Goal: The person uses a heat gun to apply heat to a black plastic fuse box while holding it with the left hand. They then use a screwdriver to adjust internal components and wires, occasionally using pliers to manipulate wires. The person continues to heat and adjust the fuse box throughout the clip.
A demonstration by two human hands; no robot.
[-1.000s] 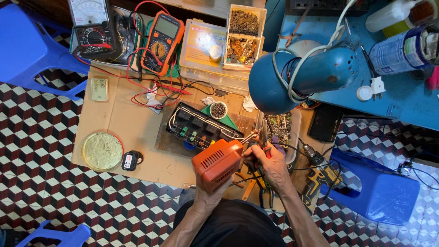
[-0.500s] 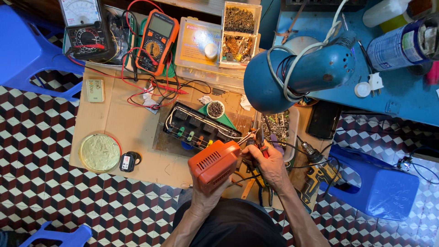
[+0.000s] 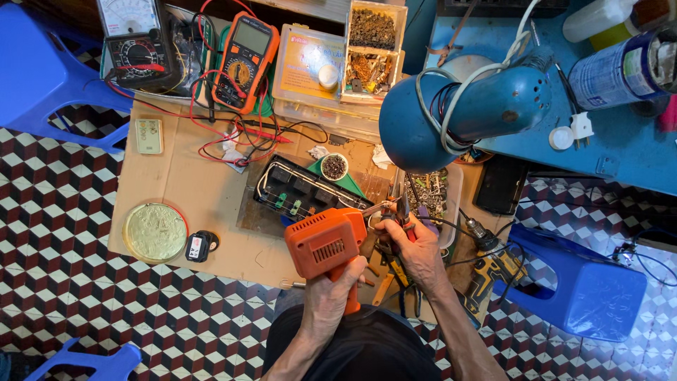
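Both hands busy over the brown cardboard sheet (image 3: 211, 183). Left hand (image 3: 337, 289) wraps closed around the grip of an orange plastic soldering gun (image 3: 328, 243), gun body just above the fist. Right hand (image 3: 416, 247) pinches small metal pliers (image 3: 403, 212) beside the gun's tip, near a black circuit board (image 3: 303, 192).

Two bare hands, left hand (image 3: 331, 293) and right hand (image 3: 417, 248), no gloves, rings or watch visible. Forearms bare up to the bottom frame edge, no sleeves in view. Dark, near-black garment (image 3: 356, 349) covers the lap between the arms, plain fabric with no pattern or marking visible. Rest of the body out of frame.
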